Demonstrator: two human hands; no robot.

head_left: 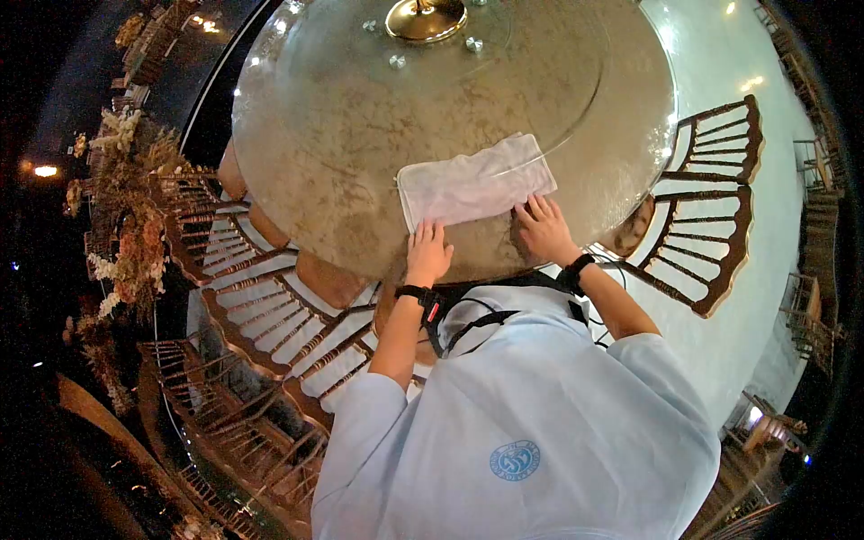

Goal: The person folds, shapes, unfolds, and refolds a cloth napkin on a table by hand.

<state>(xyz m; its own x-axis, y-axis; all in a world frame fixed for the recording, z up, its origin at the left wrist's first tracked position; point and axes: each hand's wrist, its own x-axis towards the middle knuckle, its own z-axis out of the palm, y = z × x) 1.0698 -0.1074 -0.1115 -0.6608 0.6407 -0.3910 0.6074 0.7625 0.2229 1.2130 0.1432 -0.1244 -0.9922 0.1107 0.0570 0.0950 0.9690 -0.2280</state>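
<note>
A white cloth (477,183) lies folded into a long strip near the front edge of a round, glossy table (315,180). On its near left corner rest the fingertips of my left hand (429,252), stretched out and flat. My right hand (545,230) lies at the near right corner with its fingers spread, touching the cloth's edge. Neither hand grips the cloth. Both wrists wear black bands, and a thin cable runs by the right one.
Wooden spindle-back chairs stand around the table, with one chair (711,216) to the right and several at the left. A gold-coloured base (426,20) with small clear knobs near it sits at the table's far middle. Dried flowers (126,216) rise at the far left.
</note>
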